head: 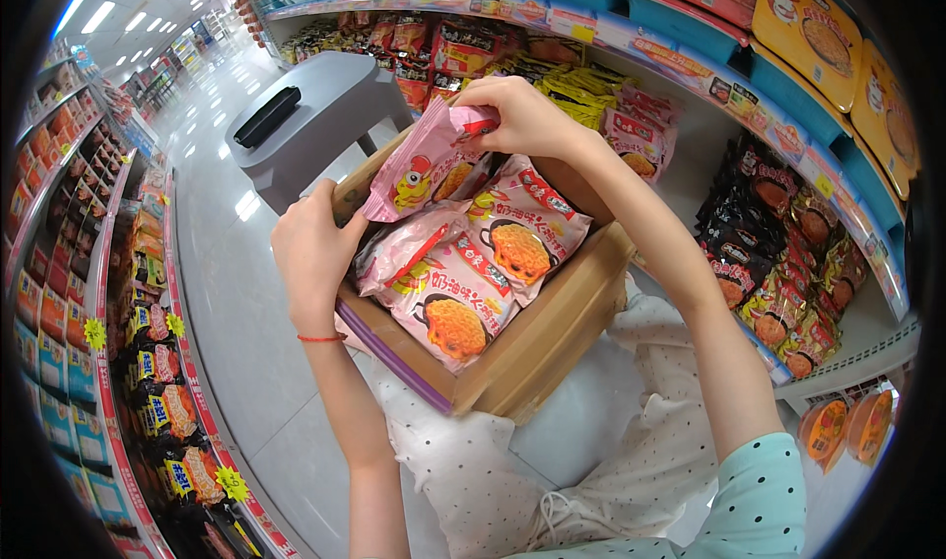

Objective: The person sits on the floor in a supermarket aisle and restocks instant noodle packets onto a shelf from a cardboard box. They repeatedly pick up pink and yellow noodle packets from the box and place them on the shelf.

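An open cardboard carton (547, 322) rests at my lap, tilted, with several pink instant-noodle packets (458, 326) inside. My right hand (517, 119) pinches the upper right end of another pink noodle packet (421, 171), which stands tilted at the carton's far side. My left hand (314, 252) grips the carton's left wall, its thumb inside by that packet's lower left corner. The left fingertips are partly hidden. The packets in the carton lie overlapping, printed faces mostly up.
A grey plastic step stool (325, 108) holding a black object (267, 117) stands beyond the carton. Right, a lower shelf (684, 145) holds pink, yellow and black noodle packets, under a shelf edge (665, 49) with price labels. Another stocked shelf (111, 322) lines the aisle's left.
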